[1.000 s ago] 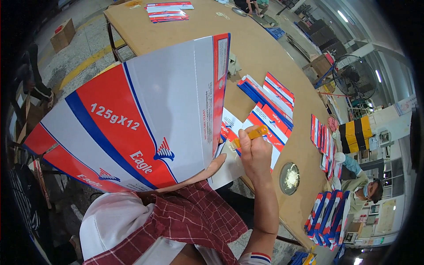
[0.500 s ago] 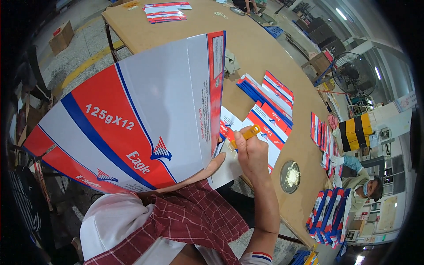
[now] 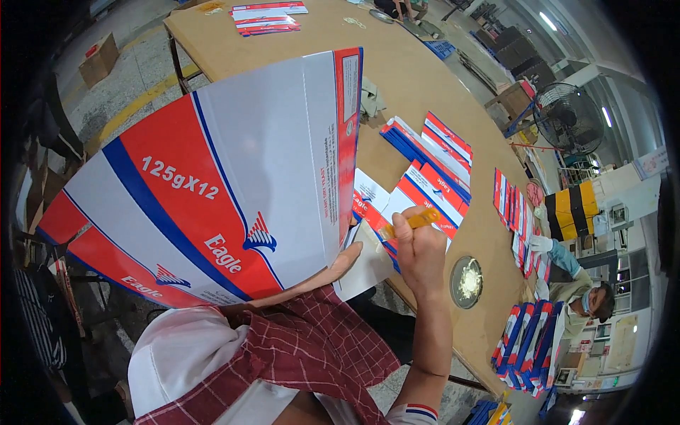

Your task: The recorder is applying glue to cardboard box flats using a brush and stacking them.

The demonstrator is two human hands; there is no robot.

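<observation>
Barely anything has shifted since a second ago: my brush tip has crept a touch along the flap, and the big flattened carton (image 3: 212, 191) stays propped up in front of me. It's glossy printed cardboard, white with broad red and blue bands, folded flat and standing tilted against my left forearm. My left hand (image 3: 338, 263) is mostly hidden behind it; only the fingers show at the lower edge, pressed against the board, so I'm bracing it rather than pinching it. My right hand (image 3: 419, 249) is curled tight into a fist around a small yellow-handled brush (image 3: 411, 222), wrist bent, tip down on the pale white flap (image 3: 365, 263) at the carton's bottom corner. Just beyond lie more flat cartons (image 3: 432, 166), fanned on the plain brown table (image 3: 297, 53). A round shallow dish (image 3: 466, 281) sits near my right hand. Bare concrete floor off to the left, an electric fan (image 3: 567, 124) far right, another worker (image 3: 577, 287) seated at the table's end.
</observation>
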